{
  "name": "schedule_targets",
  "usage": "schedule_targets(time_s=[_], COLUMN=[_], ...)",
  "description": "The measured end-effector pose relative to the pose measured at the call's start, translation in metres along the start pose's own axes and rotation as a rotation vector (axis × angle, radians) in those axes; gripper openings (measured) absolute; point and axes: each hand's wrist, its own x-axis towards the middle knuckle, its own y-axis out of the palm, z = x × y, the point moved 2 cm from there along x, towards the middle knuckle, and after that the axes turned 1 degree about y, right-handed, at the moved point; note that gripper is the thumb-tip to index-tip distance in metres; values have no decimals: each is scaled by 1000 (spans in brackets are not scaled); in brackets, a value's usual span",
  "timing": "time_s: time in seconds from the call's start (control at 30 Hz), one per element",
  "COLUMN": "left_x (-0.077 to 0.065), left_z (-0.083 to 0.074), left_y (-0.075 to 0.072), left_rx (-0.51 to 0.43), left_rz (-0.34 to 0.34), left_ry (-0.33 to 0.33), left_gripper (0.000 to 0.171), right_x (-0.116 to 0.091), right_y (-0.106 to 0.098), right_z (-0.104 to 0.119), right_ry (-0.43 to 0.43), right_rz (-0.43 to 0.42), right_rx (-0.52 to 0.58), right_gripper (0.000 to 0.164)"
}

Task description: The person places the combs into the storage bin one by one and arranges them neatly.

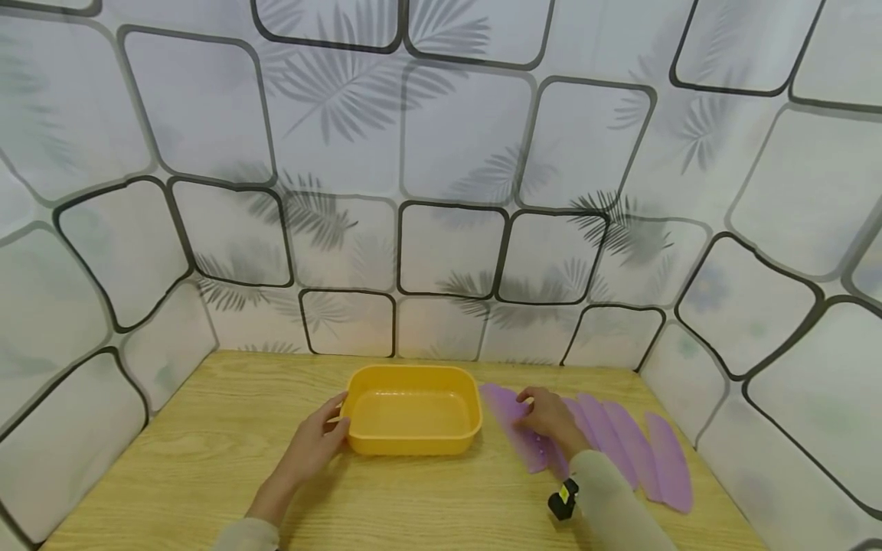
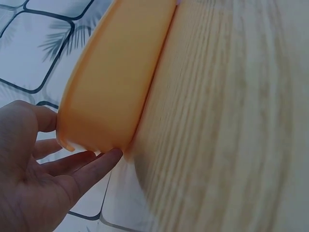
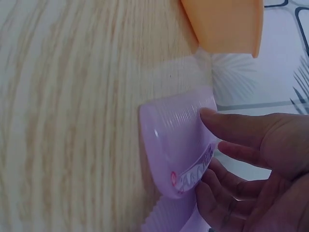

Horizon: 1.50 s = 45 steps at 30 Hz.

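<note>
Touching the yellow basin [image 1: 413, 445] at its left end, the relaxed left hand [image 1: 317, 440] grips nothing; right of the basin, the right hand [image 1: 551, 418] pinches a purple piece [image 3: 176, 140]. The other pieces [image 1: 668, 463], apparently awaiting handling, lie in a row farther right; none shows inside the basin, so work looks barely begun.

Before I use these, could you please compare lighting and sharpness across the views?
Head: brightest, faint highlights inside the yellow tray; left wrist: dimmer, wooden tabletop blurry toward the right; right wrist: dim, pale glint on the pinched purple piece.
</note>
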Motion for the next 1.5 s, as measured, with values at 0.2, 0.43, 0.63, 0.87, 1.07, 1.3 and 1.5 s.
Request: schedule_targets(time_s=[0.2, 0.43, 0.63, 0.87, 1.07, 1.3, 1.5], left_x=[-1, -1, -2, -1, 0, -1, -2], left_z=[1, 5, 6, 6, 5, 3, 2], left_y=[1, 3, 2, 2, 2, 2, 1], left_rx=[20, -11, -45, -69, -74, -72, -89], left_rz=[-12, -20, -21, -15, -7, -18, -5], left_ry=[23, 36, 13, -9, -10, -22, -25], left_gripper=[53, 52, 52, 52, 52, 52, 52], right_x=[-2, -2, -3, -4, -2, 1, 3], right_y=[0, -2, -1, 0, 1, 0, -4], right_z=[5, 6, 6, 8, 8, 9, 7], right_ry=[0, -7, -22, -23, -9, -31, -31], right_rz=[7, 14, 9, 9, 29, 33, 5], right_rx=[-48, -47, -37, -32, -51, -33, 44], right_gripper=[49, 48, 48, 46, 40, 38, 35])
